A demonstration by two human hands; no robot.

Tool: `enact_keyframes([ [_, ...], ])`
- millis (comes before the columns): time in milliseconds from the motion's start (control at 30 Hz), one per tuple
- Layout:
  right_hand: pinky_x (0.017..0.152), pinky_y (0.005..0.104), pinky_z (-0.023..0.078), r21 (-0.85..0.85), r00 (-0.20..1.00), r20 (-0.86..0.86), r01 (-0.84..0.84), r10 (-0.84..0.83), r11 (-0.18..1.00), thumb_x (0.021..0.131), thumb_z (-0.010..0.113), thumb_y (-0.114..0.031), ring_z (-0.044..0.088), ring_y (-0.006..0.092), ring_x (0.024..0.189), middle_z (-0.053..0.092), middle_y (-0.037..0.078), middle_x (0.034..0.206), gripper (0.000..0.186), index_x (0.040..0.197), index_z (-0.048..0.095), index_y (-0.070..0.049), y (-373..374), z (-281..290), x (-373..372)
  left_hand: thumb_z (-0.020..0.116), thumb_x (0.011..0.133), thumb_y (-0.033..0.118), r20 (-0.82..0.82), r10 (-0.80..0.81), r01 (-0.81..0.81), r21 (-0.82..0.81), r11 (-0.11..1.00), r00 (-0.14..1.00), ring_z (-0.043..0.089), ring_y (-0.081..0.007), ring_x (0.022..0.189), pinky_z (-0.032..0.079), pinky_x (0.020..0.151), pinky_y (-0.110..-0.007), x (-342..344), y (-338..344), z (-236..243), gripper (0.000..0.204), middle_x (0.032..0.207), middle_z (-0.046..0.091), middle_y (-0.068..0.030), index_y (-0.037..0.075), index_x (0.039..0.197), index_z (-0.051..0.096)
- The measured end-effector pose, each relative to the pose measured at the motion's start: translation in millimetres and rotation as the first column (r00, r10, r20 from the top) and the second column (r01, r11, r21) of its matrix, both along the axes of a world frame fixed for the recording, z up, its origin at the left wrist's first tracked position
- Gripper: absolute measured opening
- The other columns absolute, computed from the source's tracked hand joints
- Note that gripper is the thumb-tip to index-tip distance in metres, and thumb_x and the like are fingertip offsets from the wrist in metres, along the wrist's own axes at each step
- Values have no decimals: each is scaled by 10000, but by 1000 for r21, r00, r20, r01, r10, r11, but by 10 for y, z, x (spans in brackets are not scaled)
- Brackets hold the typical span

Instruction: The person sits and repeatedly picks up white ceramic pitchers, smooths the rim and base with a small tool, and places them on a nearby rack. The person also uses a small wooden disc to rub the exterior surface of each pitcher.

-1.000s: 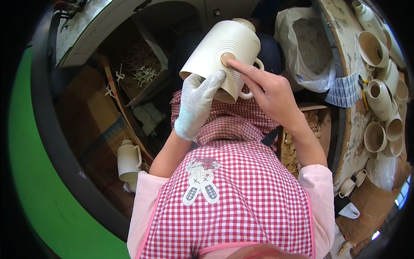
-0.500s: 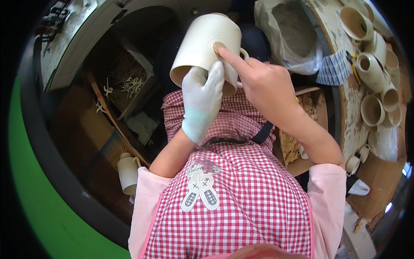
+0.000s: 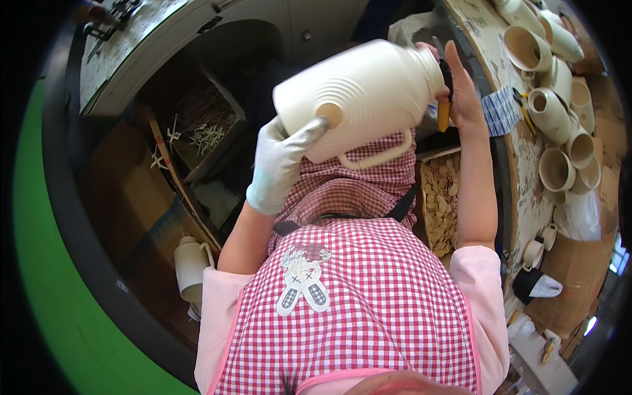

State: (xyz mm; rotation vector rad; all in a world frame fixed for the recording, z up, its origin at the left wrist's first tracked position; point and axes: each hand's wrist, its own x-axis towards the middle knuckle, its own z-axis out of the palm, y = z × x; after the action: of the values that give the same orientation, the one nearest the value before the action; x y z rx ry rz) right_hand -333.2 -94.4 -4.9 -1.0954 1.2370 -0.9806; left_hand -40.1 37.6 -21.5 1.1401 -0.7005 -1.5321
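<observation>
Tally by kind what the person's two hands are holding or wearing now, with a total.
Cream jug, in the left hand: 1
Orange-handled tool, in the right hand: 1
Pale glove, on the left hand: 1
Total: 3

1. I count two hands: left hand [image 3: 273, 164], right hand [image 3: 467, 99].
2. One cream jug [image 3: 368, 89] in the left hand, one other jug [image 3: 189, 270] low on my left.
3. One yellow handle [image 3: 444, 116] in the right hand.
4. One checked apron [image 3: 388, 303], one bunny patch [image 3: 304, 280].
5. Tan round bits [image 3: 440, 201], cream pots [image 3: 552, 118]: too many to count surely.

A scuffed bench [image 3: 524, 172] bears cream jug bodies [image 3: 551, 117] and yellow-handled pliers [image 3: 528, 120].
</observation>
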Motion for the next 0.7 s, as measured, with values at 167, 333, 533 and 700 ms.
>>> enact_keyframes([
  [167, 824, 294, 529, -249, 998, -57, -1, -13, 968, 892, 831, -411, 664, 123, 874, 751, 19, 947, 393, 1069, 767, -65, -72, -190, 326, 782, 944, 256, 100, 61, -64, 27, 998, 993, 701, -159, 970, 551, 882, -304, 2, -86, -138, 416, 1064, 746, -96, -67, 1188, 685],
  [333, 957, 320, 507, -453, 975, -217, -57, -48, 890, 920, 808, -378, 678, 150, 994, 758, 50, 992, 355, 1066, 769, -57, -136, 27, 511, 698, 997, 262, -118, 144, -151, -49, 987, 983, 682, -186, 1066, 565, 936, -331, 128, -231, -187, 478, 1221, 690, -123, -71, 1323, 590],
  [533, 1105, 352, 435, -171, 969, -205, -176, 140, 969, 836, 810, -601, 573, 220, 1292, 659, 124, 1313, 818, 1388, 603, -33, -139, 118, 516, 706, 1000, 305, -168, 242, -271, -184, 945, 956, 698, -216, 1055, 576, 907, -329, 232, -232, -128, 499, 1222, 693, -150, -95, 1279, 602],
  [700, 475, 188, 212, -166, 968, 105, -208, 227, 964, 910, 760, -537, 343, -24, 528, 496, -120, 733, 691, 1382, 616, -53, -333, 186, 977, 627, 1036, 362, 98, 248, -232, -152, 961, 964, 649, -158, 1054, 529, 922, -300, 770, -91, 101, 546, 1180, 663, -84, -55, 1378, 541],
])
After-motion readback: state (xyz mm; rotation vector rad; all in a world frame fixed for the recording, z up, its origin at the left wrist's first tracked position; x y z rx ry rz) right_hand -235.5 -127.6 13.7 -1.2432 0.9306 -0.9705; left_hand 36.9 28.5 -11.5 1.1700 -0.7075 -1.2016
